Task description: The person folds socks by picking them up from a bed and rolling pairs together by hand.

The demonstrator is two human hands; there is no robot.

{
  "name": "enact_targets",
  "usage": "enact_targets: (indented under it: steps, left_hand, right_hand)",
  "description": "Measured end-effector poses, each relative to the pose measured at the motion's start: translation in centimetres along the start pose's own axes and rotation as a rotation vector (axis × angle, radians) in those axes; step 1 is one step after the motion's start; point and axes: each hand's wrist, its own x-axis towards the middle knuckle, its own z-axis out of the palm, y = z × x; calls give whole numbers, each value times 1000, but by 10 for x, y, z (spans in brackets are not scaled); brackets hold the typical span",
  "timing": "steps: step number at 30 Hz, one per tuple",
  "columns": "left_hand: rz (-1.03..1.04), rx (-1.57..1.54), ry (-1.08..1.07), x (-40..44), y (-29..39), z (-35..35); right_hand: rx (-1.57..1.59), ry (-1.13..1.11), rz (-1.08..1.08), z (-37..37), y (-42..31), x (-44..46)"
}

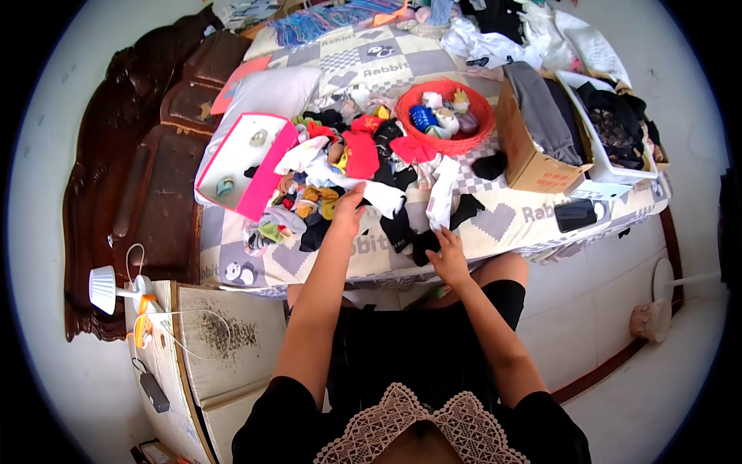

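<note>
Two hands, one big sock heap on the bed

Left hand is right at a white sock; can't tell if the grip's clenched. Right hand has its fingertips by the end of another white sock, grip unclear too. Red basket sits just beyond the heap, on the bed.

A home bedroom, shown by the bed, dark carved headboard and pillow.
</note>
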Motion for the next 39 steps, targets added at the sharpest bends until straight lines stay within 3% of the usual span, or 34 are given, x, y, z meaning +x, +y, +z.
enact_targets:
  steps: [4,9,13,15,16,17,19,20,24,27,28,29,31,37,39]
  left_hand:
    - [228,-285,-59,-18,34,5]
    - [430,-495,-102,-61,70,23]
    - [466,-594,-190,-91,63,37]
    - [386,-548,-405,-130,46,61]
    - [306,-471,-466,-145,30,69]
    - [196,-379,-509,-156,9,73]
    - [60,28,-597,-175,-23,83]
    - [-25,193,-586,-184,-37,85]
    - [85,526,-476,-185,-83,62]
    - [77,726,-438,-179,-77,48]
    - [175,829,-400,-174,-78,44]
    - [171,831,-406,-170,-78,42]
    - [108,933,-424,-162,-71,45]
    - [159,997,-359,-130,-75,64]
    - [133,836,-333,-126,-76,65]
  right_hand:
    - [190,159,85,-20,-14,6]
    - [74,279,-16,-30,-39,10]
    - [410,180,224,-25,-55,8]
    - [1083,-297,568,-15,-49,7]
    - [1260,-448,624,-12,-49,5]
    - [1523,-364,802,-21,-73,7]
    - [1805,-430,764,-28,-70,8]
    - [1937,-510,624,-41,-75,10]
    - [1727,-97,621,-57,-48,20]
    - [1562,109,618,-82,-37,21]
    - [1446,138,605,-88,-27,18]
    - [1331,166,591,-92,-19,16]
    - [1280,447,612,-97,-18,12]
    - [1307,614,705,-127,17,-8]
    - [1314,663,647,-133,31,-12]
